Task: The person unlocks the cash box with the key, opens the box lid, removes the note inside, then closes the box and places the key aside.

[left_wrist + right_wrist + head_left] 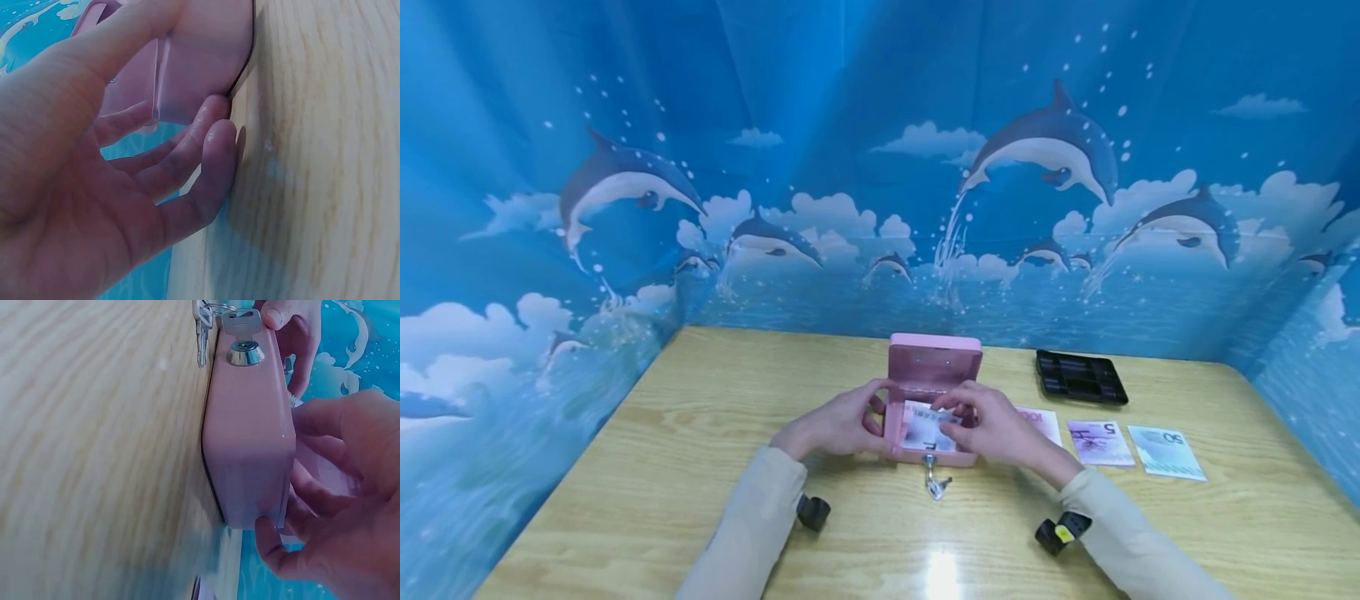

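Note:
A pink cash box stands on the table with its lid raised. My left hand holds it by the left side, thumb toward the front corner and index finger by the lid end; the other fingertips rest low at its wall. Inside the box lies a pale banknote. Over it reaches my right hand, thumb and index finger apart on the note. In the right wrist view, that hand's fingertips pass behind the box wall and are partly hidden. Keys hang from the front lock.
Right of the box lie a pink banknote, a purple one marked 5 and a green one marked 50. Behind them sits a black compartment tray. A blue dolphin-print curtain hangs along the back of the wooden table.

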Tool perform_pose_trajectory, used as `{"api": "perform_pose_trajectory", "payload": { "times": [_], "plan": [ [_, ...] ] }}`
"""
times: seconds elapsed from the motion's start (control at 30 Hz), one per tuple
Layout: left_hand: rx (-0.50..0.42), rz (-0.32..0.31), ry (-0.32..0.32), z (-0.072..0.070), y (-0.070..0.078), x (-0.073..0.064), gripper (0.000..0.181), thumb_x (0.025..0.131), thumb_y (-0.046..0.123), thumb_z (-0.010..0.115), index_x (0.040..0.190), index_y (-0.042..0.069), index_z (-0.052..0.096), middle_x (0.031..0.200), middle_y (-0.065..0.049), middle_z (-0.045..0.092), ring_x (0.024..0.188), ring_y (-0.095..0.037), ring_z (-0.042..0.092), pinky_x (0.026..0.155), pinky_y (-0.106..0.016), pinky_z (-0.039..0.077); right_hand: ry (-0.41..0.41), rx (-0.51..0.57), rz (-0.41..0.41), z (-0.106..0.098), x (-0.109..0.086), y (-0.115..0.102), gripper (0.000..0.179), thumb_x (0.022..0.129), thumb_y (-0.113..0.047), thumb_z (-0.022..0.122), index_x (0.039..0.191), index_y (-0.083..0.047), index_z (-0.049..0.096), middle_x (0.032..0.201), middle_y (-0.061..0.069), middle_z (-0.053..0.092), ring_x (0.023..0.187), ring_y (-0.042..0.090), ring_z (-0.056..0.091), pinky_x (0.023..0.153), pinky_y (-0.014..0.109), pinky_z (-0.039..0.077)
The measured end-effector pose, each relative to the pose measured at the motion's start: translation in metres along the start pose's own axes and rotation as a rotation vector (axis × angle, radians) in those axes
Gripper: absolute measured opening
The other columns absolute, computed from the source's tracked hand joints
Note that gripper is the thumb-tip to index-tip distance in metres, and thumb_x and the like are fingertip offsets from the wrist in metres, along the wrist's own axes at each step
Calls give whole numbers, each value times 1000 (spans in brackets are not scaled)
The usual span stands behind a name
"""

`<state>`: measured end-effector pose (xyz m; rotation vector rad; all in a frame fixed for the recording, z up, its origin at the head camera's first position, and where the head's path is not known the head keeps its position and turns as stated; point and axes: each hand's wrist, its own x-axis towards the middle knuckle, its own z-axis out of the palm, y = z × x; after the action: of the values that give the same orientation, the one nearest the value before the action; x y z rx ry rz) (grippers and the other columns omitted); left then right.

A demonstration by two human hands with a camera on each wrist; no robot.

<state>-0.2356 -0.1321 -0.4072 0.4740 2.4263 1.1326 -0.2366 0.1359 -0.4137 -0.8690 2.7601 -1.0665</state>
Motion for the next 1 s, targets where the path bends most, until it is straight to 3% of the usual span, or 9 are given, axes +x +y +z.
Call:
{"api": "perform_pose_trajectory", "payload": {
  "times": [0.2,0.47,0.57,0.8,1.0],
  "plan": [
    [0,2,2,0,0,0,99,77,32,91,158,24,34,129,-7,61,101,-14,67,95,-37,58,-29,2,-22,0,-1,-3,30,91,-7,70,118,-20,71,108,0,71,92,12,66,79,25,57],
    [1,-4,0,-1,-1,0,99,78,34,90,158,26,33,129,-5,60,102,-15,66,97,-39,57,-42,33,-24,-2,-3,-2,36,92,-4,69,124,-21,71,114,6,72,78,9,61,63,23,54],
    [0,-4,0,0,-2,0,97,78,34,90,157,27,34,129,-5,60,103,-15,66,98,-39,57,-57,37,-2,-2,-4,-2,38,92,-6,70,127,-23,70,118,9,73,80,9,63,65,23,55],
    [4,1,4,1,-3,-1,96,79,36,89,157,26,34,128,-4,61,102,-14,66,97,-39,57,-13,108,45,-4,-4,-1,34,93,-6,70,123,-22,73,95,1,71,73,14,60,56,25,51],
    [3,13,5,1,-2,-2,96,78,34,90,156,25,36,127,-6,61,102,-15,66,97,-39,57,26,140,78,-15,-4,-4,32,94,-9,70,123,-22,73,91,-1,69,72,18,56,56,25,46]
  ]
}}
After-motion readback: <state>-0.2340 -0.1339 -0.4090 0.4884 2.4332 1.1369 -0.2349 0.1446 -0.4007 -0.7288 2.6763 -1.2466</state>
